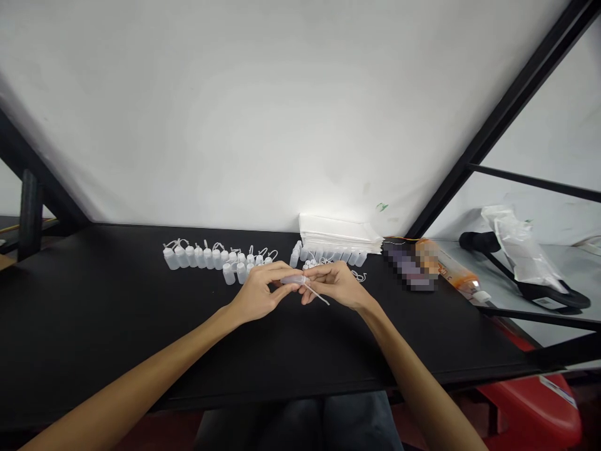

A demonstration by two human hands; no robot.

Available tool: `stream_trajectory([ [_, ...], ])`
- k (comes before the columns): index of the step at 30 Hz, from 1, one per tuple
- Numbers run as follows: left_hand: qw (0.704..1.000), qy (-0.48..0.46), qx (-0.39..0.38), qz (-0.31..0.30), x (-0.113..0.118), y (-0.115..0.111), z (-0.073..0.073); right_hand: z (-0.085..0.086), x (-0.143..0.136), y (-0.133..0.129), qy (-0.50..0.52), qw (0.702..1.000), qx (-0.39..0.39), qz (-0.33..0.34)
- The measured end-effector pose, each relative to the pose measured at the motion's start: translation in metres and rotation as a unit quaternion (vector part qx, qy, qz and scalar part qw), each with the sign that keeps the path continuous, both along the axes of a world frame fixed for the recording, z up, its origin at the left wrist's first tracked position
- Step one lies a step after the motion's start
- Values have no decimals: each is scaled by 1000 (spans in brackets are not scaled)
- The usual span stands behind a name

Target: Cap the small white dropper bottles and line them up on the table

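Note:
A small translucent plastic squeeze bottle (pixel 292 279) lies sideways between my two hands, above the black table. My left hand (pixel 260 291) is closed around its body with thumb and fingers. At the neck end, my right hand (pixel 335 285) pinches the bottle, its fingertips partly covering the cap. A thin white strap (pixel 319 294) hangs down to the right from that end. Beyond my left hand, several similar capped bottles (pixel 206 257) stand in rows, with loops of strap on their caps. More bottles (pixel 345 255) stand behind my right hand, with white caps and straps partly hidden by it.
A stack of white sheets or bags (pixel 338 233) rests against the wall at the back. To its right are a blurred-out item (pixel 409 268) and an orange-labelled plastic bottle (pixel 451 269). Black frame bars flank the table (pixel 117 300). A red stool (pixel 535 413) is at lower right.

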State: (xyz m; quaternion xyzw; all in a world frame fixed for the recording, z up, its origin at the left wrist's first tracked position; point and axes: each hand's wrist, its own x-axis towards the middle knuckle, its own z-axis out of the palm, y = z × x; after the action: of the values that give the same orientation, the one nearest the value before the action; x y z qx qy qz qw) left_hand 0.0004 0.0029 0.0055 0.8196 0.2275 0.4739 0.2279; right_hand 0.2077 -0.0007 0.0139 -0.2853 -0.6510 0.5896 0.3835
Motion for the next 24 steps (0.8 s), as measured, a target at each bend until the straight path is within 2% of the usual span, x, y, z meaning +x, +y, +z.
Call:
stream_trajectory([
  [7, 995, 18, 100, 19, 0, 0, -3, 1, -4, -2, 9, 1000, -9, -1],
  [24, 984, 26, 173, 34, 0, 2, -9, -4, -6, -1, 11, 999, 17, -30],
])
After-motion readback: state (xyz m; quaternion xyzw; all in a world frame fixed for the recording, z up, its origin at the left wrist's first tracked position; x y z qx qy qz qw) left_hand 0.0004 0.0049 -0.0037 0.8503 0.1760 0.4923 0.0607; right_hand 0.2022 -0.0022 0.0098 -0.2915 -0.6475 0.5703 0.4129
